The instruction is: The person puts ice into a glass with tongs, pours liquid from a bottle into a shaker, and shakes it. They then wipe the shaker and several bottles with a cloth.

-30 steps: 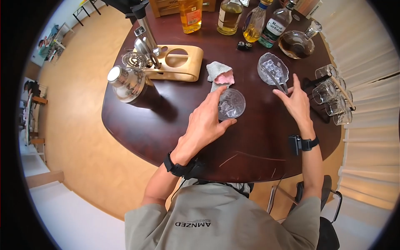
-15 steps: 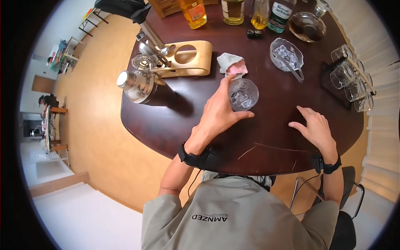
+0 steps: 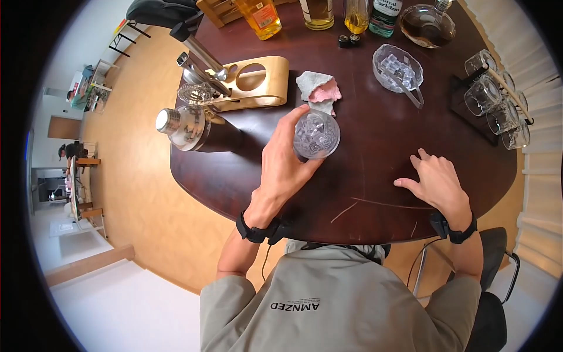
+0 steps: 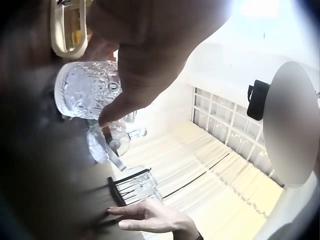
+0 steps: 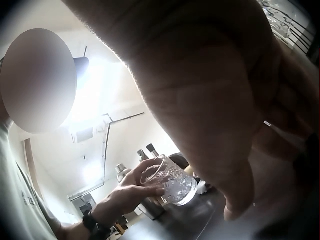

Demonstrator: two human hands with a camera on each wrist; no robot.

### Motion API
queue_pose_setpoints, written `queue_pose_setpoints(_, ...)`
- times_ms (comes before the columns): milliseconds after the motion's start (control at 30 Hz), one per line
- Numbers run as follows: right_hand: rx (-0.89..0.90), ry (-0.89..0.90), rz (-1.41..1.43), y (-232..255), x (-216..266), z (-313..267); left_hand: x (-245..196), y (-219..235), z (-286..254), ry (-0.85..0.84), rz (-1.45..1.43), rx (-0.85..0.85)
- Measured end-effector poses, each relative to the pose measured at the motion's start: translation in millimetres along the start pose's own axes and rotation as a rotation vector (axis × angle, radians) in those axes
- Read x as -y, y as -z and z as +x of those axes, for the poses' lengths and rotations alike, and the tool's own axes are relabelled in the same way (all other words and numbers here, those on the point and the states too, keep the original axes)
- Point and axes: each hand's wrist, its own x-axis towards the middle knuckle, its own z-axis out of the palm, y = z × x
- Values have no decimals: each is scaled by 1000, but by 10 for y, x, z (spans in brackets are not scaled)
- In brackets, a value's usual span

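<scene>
My left hand [image 3: 284,154] grips a cut-glass tumbler [image 3: 316,135] with ice in it, fingers and thumb round its side. In the right wrist view the tumbler [image 5: 172,185] is tilted in that hand [image 5: 122,197]. My right hand [image 3: 437,183] holds nothing, its fingers loosely spread over the table's right front part. A crumpled grey and pink cloth [image 3: 319,89] lies just behind the tumbler. Beyond my right hand stands a glass bowl [image 3: 399,67] of ice, with tongs [image 3: 413,94] resting in it.
A metal shaker [image 3: 187,128] and a wooden stand [image 3: 272,82] with bar tools are at the left. Several bottles [image 3: 261,20] line the back, near two small black caps [image 3: 349,41]. A rack [image 3: 478,108] of glasses stands at the right.
My right hand has drawn back from the ice bowl towards the table's front edge. The tumbler in my left hand has moved a little to the left and now tilts.
</scene>
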Motion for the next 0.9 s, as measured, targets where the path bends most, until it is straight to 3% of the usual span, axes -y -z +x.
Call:
queue_pose_setpoints(100,35,1,1,33,3,25,29,35,13,104,-99,19)
queue_pose_setpoints(167,38,6,-9,-3,-20,8,102,37,42,258,-554,63)
queue_pose_setpoints(233,-195,126,-45,-108,-65,-6,16,40,50,250,-446,85)
queue_pose_setpoints(267,-191,129,-47,-110,-66,-7,-27,46,37,249,-339,113)
queue_pose_setpoints(400,-122,104,-27,-92,-73,-3,71,39,45,352,-624,196)
queue_pose_setpoints(533,-130,111,-41,-82,-60,-2,-67,58,38,269,-451,219)
queue_pose_setpoints(600,-131,113,-41,-94,-57,0,-151,54,48,155,-192,192)
queue_pose_setpoints(700,-125,110,-37,-81,-63,-11,-153,31,63,252,-277,210)
queue_pose_setpoints(900,-144,137,-24,-42,-29,-8,-105,-92,41,200,-178,167)
